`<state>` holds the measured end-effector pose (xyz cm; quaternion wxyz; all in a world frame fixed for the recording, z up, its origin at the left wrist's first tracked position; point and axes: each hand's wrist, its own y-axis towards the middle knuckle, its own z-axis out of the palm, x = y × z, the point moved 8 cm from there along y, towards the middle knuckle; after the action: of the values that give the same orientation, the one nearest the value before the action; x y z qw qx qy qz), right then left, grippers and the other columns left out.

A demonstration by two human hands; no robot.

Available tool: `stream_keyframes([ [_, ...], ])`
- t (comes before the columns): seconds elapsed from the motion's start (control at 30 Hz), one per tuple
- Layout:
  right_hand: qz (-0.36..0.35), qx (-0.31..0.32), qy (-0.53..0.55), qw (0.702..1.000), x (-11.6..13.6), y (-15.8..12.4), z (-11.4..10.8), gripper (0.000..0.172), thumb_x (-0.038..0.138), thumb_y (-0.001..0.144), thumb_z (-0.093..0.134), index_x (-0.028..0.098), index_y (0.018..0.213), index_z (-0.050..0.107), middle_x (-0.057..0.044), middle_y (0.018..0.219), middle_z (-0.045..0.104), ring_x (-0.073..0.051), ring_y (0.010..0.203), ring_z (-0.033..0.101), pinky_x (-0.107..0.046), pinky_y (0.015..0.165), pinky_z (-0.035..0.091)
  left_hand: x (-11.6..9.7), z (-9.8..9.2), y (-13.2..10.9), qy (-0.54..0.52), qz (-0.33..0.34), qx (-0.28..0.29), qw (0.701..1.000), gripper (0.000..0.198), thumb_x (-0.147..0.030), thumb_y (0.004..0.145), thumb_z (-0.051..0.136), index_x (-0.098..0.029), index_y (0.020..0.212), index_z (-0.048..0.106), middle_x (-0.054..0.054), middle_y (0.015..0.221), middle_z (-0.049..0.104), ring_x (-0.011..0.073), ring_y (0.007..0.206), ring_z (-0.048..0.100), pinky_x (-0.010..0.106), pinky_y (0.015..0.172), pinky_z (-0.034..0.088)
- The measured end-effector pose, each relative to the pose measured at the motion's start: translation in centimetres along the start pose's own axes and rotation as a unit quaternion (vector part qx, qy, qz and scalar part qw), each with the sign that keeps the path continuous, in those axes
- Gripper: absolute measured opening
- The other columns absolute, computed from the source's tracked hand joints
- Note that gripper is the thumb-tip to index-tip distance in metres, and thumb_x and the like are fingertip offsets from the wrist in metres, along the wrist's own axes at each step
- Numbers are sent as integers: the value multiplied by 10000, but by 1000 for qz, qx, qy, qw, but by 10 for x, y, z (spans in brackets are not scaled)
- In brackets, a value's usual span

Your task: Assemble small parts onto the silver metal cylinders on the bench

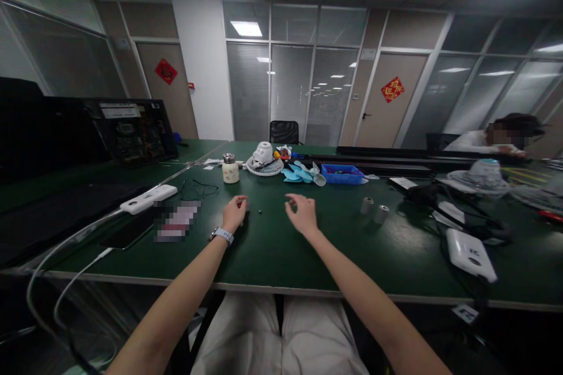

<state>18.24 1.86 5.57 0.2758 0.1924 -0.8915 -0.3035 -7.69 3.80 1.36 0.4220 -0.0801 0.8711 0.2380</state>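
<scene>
Backdrop: glass partition [290, 82] with lowered blinds. Foreground, full width: dark green table [272, 258], lamp glare toward right. Far right, beyond: another person in a white top [466, 142], bent low. Left rear: open computer case [136, 129], standing, boards exposed. Right: white fan part [479, 176] on a round grille, behind a tangle of black cable [428, 202]. Rear centre: second round white grille [266, 169], lying flat, with motor housing [264, 152] on top.

Just right of that: light-blue fan blades [297, 173], then blue tray [341, 176] with contents too small to identify. Left side: white power strip [149, 199], set diagonally, cord running toward near left edge.

Left hand [235, 212]: over table near centre, fingers curled in toward thumb; cannot tell whether closed on anything. Right hand [301, 212]: opposite, well apart from left, thumb and index finger parted with a visible gap between.

Right front: white box [470, 255] marked 21. Near left: dark phone [127, 231] beside a blurred rectangle [178, 221]. Behind left hand: cream flask [230, 171], upright. Right of right hand, well apart: two metal cylinders [366, 205], upright, near each other. On left wrist: watch [222, 235], pale band.

Smallest: tiny dark piece [260, 211], on table between both hands, nearer left, touching neither.
</scene>
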Motion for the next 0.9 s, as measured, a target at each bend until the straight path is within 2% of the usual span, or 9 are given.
stream_keyframes([
  [0.07,31,130,4,991,23,-1,52,435,515,847,519,252,1178,620,-70,979,637,-204,942,576,-370,881,387,1,-2,-1,1,-2,-1,1000,258,-278,853,501,-180,1047,639,73,906,727,192,851,668,289,771,480],
  [0.17,104,175,-14,979,30,2,88,462,600,801,542,283,1107,682,-92,1044,634,-231,983,571,-372,866,384,2,-2,-1,2,-3,1,1000,248,-276,851,501,-188,1034,644,66,896,729,189,857,669,283,768,476],
  [0.3,122,174,-12,977,30,9,97,358,597,807,544,342,973,733,-57,1023,657,-225,983,577,-367,877,372,1,0,-1,13,4,6,1000,238,-272,845,507,-190,1015,652,63,885,731,187,848,671,280,766,475],
  [0.4,102,175,8,979,29,12,86,298,537,824,563,332,950,738,-42,947,656,-199,885,592,-333,824,397,1,1,0,14,10,8,1000,242,-273,843,508,-190,1019,653,62,885,730,184,844,670,274,757,478],
  [0.5,63,114,23,991,13,19,40,288,454,883,505,294,994,718,-40,917,645,-173,809,584,-299,769,409,0,1,0,19,11,9,1000,248,-273,844,504,-191,1024,653,60,890,729,183,840,669,270,744,479],
  [0.63,66,-87,-81,991,-58,17,-77,327,365,921,430,211,1082,670,-89,950,645,-213,898,557,-338,815,384,0,0,-1,19,10,9,1000,253,-266,842,501,-186,1029,652,57,884,729,180,825,670,272,754,478],
  [0.7,154,-186,-162,957,-113,-1,-134,329,351,911,438,199,1086,671,-116,991,636,-247,961,539,-375,839,371,-1,0,-1,19,10,8,1000,252,-264,841,502,-187,1026,654,54,880,729,179,817,671,270,753,478],
  [0.77,269,-219,-211,914,-166,-26,-171,306,358,881,482,214,1042,699,-133,1018,628,-276,980,539,-391,808,383,-1,1,-1,24,8,8,1000,249,-262,839,502,-188,1021,655,52,879,729,179,813,671,268,743,478],
  [0.9,435,-166,-193,864,-230,-66,-188,270,346,824,561,213,977,741,-148,932,661,-277,866,602,-365,708,432,-1,0,-3,36,0,8,999,249,-255,834,506,-186,1020,656,55,885,729,183,822,668,264,729,476],
])
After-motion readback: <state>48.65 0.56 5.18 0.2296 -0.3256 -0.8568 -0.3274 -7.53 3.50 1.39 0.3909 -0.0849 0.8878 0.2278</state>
